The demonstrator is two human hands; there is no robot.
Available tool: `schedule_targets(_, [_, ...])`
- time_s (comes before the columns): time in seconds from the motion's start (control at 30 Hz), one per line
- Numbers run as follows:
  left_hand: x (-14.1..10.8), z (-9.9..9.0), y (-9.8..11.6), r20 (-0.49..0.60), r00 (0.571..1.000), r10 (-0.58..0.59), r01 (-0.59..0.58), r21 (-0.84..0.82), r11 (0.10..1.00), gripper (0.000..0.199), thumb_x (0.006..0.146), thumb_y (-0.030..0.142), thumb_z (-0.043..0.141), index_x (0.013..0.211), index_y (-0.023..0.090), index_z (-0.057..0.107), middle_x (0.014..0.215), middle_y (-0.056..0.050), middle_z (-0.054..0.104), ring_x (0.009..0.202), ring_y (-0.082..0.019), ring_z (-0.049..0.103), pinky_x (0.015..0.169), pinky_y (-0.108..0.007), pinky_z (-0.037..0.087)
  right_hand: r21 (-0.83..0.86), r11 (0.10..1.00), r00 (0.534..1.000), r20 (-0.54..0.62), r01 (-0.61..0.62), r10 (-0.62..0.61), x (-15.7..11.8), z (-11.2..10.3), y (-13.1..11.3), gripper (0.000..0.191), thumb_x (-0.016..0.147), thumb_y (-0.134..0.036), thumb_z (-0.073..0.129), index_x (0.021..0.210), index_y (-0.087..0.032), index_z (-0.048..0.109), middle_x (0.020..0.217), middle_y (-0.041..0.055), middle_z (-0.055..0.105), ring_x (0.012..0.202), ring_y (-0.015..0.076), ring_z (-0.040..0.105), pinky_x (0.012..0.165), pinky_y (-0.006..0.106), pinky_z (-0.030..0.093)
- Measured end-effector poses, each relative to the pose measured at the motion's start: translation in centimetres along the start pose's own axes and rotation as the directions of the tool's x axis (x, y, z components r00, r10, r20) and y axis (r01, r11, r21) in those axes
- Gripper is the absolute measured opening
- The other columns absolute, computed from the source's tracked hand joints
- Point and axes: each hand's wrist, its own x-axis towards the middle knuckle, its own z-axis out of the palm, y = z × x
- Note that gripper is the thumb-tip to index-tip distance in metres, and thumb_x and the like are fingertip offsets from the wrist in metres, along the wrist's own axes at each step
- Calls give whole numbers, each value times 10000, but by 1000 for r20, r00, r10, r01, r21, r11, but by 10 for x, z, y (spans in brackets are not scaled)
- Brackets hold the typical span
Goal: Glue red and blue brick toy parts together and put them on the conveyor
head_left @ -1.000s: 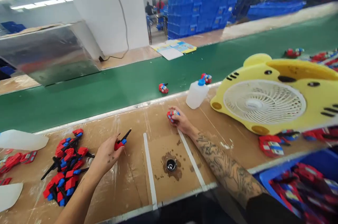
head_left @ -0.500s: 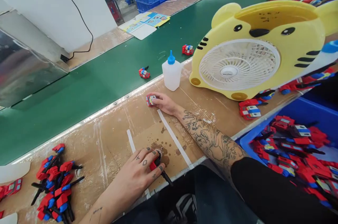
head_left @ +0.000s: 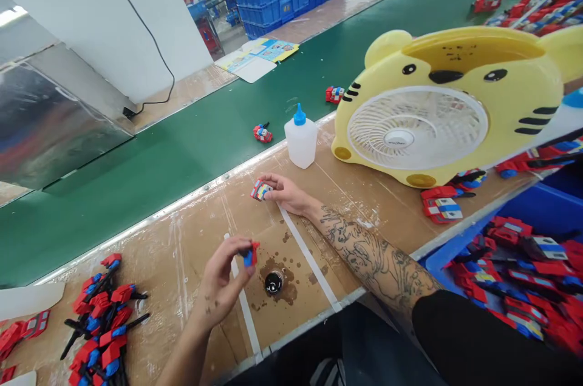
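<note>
My left hand is raised over the bench, thumb and fingers pinching a small red and blue plastic toy part with a dark piece partly hidden by the fingers. Farther forward, my right hand grips a red toy body with white, blue and yellow faces. Between the hands and nearer me, a small round cup of dark liquid sits on the stained cardboard. Behind my right hand stands a white squeeze bottle with a blue nozzle cap.
A yellow animal-faced fan stands at right. Below it, a blue bin holds many red toy parts. A pile of red, blue and black parts lies at left. Toy pieces ride the green conveyor belt beyond the bench.
My left hand has lifted off the cup area and moved left and up with the toy part, uncovering the dark liquid. My right hand has tilted the toy body it holds.
</note>
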Motion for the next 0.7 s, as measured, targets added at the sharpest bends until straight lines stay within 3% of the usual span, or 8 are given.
schedule_targets(0.03, [8, 4, -8, -176, 982, -74, 47, -153, 987, 326, 852, 241, 682, 1172, 273, 632, 1164, -85, 652, 1104, -228, 631, 978, -397, 507, 23, 999, 1000, -3, -23, 23, -1, 2, 2, 517, 580, -215, 894, 1041, -202, 661, 966, 25, 737, 883, 169, 687, 845, 299, 514])
schedule_targets(0.07, [18, 9, -15, -321, 934, -155, 55, -300, 952, 359, 822, 281, 724, 1167, 268, 628, 1129, -72, 666, 1066, -215, 650, 967, -385, 513, 37, 998, 999, -6, -43, 43, -2, 4, 4, 534, 575, -216, 896, 1059, -199, 671, 981, 33, 740, 887, 174, 691, 855, 308, 516])
schedule_targets(0.13, [36, 17, -25, -459, 844, -278, 9, -505, 863, 443, 757, 332, 788, 1162, 260, 624, 1087, -52, 679, 1024, -194, 666, 969, -372, 509, 51, 996, 997, -12, -72, 73, -4, 5, 8, 527, 571, -220, 898, 1054, -195, 688, 997, 43, 746, 893, 183, 696, 866, 322, 521])
schedule_targets(0.17, [44, 21, -29, -475, 825, -306, -15, -559, 829, 472, 727, 340, 811, 1154, 252, 629, 1077, -48, 681, 1021, -189, 667, 975, -370, 503, 57, 995, 997, -17, -78, 79, -4, 6, 10, 516, 568, -221, 900, 1041, -197, 694, 996, 44, 748, 889, 184, 699, 859, 322, 526])
schedule_targets(0.23, [55, 27, -33, -458, 827, -326, -16, -599, 801, 506, 688, 329, 839, 1144, 235, 641, 1078, -52, 684, 1031, -185, 662, 983, -362, 496, 57, 995, 996, -23, -80, 81, -4, 6, 12, 501, 565, -220, 901, 1023, -201, 701, 997, 45, 750, 880, 182, 701, 838, 315, 536])
schedule_targets(0.4, [62, 31, -40, -435, 833, -341, 30, -580, 814, 523, 683, 342, 841, 1156, 220, 653, 1082, -66, 708, 1040, -196, 663, 970, -354, 502, -46, 998, 998, -41, -50, 48, -4, 7, 15, 500, 578, -228, 897, 1033, -209, 691, 988, 46, 744, 895, 188, 696, 864, 332, 534])
schedule_targets(0.6, [68, 27, -47, -403, 842, -359, 86, -557, 826, 537, 701, 336, 823, 1183, 164, 659, 1105, -108, 721, 1046, -222, 674, 1001, -394, 489, -323, 946, 1000, 2, 10, -10, -4, 6, 19, 577, 588, -232, 894, 1100, -211, 629, 1077, 49, 708, 1007, 209, 670, 966, 384, 495])
schedule_targets(0.7, [70, 29, -41, -400, 838, -373, 103, -554, 826, 475, 730, 336, 792, 1150, 154, 663, 1117, -111, 717, 1053, -230, 674, 1004, -390, 486, -539, 835, 993, 20, 108, -115, -8, 12, 18, 577, 629, -275, 873, 1140, -206, 613, 1110, 72, 693, 1018, 236, 660, 965, 408, 495])
